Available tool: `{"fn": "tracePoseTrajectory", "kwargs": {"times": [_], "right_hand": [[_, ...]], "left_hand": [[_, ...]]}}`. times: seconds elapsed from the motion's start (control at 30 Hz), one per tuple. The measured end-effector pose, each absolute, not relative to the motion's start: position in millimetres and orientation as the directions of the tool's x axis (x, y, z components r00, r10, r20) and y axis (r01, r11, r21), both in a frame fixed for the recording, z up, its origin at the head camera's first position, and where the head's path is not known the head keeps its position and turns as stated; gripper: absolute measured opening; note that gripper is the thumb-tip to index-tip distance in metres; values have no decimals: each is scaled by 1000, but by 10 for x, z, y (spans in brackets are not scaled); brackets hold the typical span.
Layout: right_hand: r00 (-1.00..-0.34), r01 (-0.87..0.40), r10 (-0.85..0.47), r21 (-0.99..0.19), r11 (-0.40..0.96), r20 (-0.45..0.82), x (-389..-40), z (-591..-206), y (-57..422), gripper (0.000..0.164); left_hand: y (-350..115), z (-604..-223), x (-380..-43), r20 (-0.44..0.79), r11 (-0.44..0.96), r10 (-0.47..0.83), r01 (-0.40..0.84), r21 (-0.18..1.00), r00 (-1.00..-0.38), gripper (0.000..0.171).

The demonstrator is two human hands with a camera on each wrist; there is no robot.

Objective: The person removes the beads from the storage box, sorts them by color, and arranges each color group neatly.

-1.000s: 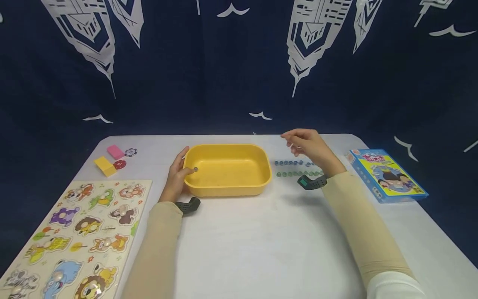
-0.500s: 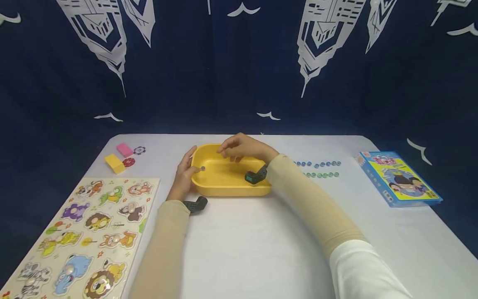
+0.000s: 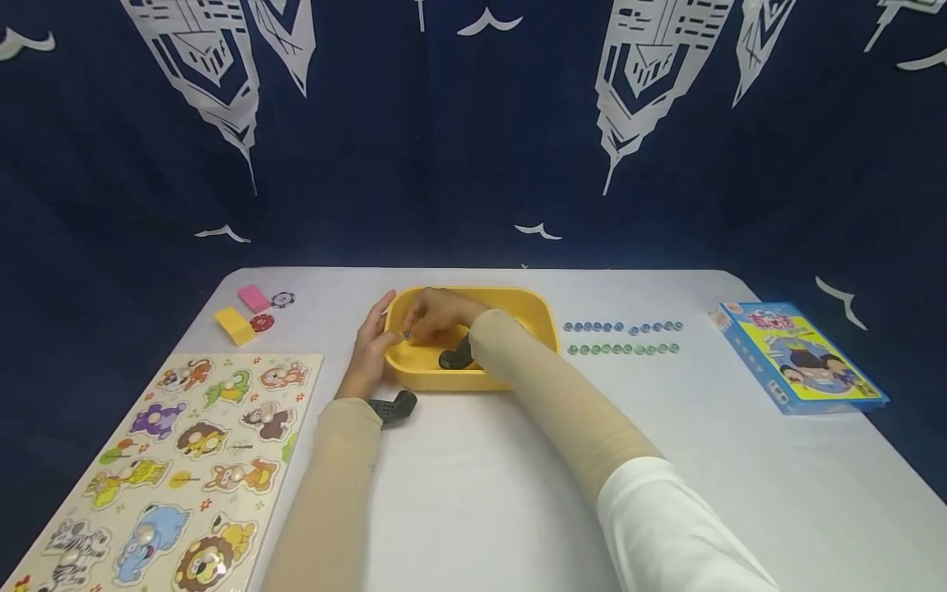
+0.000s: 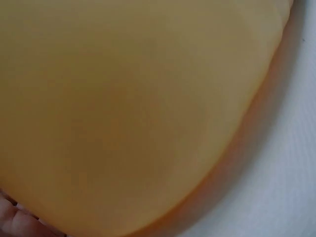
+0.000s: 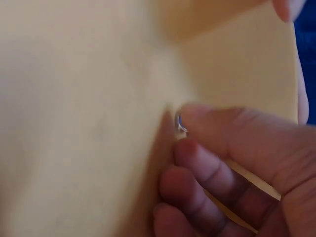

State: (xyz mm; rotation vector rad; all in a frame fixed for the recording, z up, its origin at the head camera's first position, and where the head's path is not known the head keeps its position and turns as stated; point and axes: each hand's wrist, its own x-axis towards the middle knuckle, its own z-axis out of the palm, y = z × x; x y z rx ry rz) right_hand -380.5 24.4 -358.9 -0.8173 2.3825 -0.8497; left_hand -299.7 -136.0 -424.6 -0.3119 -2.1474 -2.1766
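At the left end of a yellow basin [image 3: 444, 380], my left hand [image 3: 366, 353] grips the wall, thumb over the rim and fingers along the outside. In the left wrist view the basin wall [image 4: 138, 123] fills most of the picture, with fingers at the lower left corner. My right hand [image 3: 440, 314] reaches down into the basin near the left thumb. Its thumb and index finger pinch a small shiny glass bead [image 5: 181, 123] close over the basin's surface; the other fingers are curled behind.
Right of the basin lie a row of blue beads [image 3: 607, 327] and a row of green beads [image 3: 617, 349]. Further right is a blue-yellow box [image 3: 802, 358]. An animal puzzle board [image 3: 166, 469], yellow block [image 3: 235, 326], pink block [image 3: 254, 298] and two chips [image 3: 262, 322] lie left.
My right hand has swung left from above the bead rows and down into the basin, to the bead there. The left hand keeps its grip. The head view has shifted slightly.
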Motion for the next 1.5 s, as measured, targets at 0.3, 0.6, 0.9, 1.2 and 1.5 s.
{"fn": "tracePoseTrajectory", "kwargs": {"times": [0.3,0.6,0.9,1.2,1.5], "right_hand": [[-714,-450,-671,-603,659,-200,-3793,-3484,354,12],[-769,-384,-639,-804,454,6,-3577,-3187,1109,21],[-916,-360,-277,-899,249,290,-3257,-3244,2118,31],[-888,-382,247,-921,74,388,-3116,-3695,3060,27],[-712,-155,633,-947,283,305,-3051,-4067,3630,30]], "left_hand": [[-1324,-4240,-2992,180,1,96,181,983,-979,80],[-1330,-4211,-2962,151,31,86,154,988,-985,78],[-1325,-4202,-2921,119,31,89,122,992,-989,78],[-1311,-4186,-2915,125,28,91,128,991,-988,77],[-1320,-4186,-2919,121,54,95,126,991,-988,78]]}}
